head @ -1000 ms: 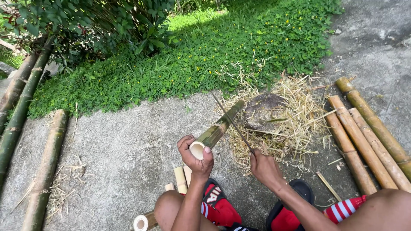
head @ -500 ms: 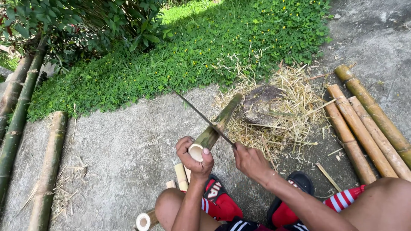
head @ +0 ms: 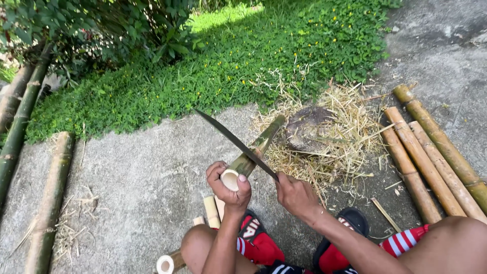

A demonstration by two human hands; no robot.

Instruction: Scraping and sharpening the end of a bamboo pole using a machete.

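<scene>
A: Where is the bamboo piece (head: 253, 149), and how does it lie?

B: Near frame centre, tilted. Its long axis runs from the cut, hollow end at 7 o'clock up toward 1 o'clock, where the far tip sits at the edge of the straw pile (head: 332, 134).

A: What about the hands?

B: The left hand (head: 229, 183) is closed round the hollow near end, fingers wrapped on the bamboo. The right hand (head: 297, 195) is clenched on the handle of a long dark blade (head: 236, 143).

A: How is the blade set?

B: It crosses the bamboo, tip toward 10 o'clock, and meets it just above the left hand.

A: Anything nearby?

B: 3 bamboo poles (head: 431, 157) lie at 3 o'clock on the concrete (head: 137, 172), and short cut pieces (head: 212, 212) below the left hand.
</scene>
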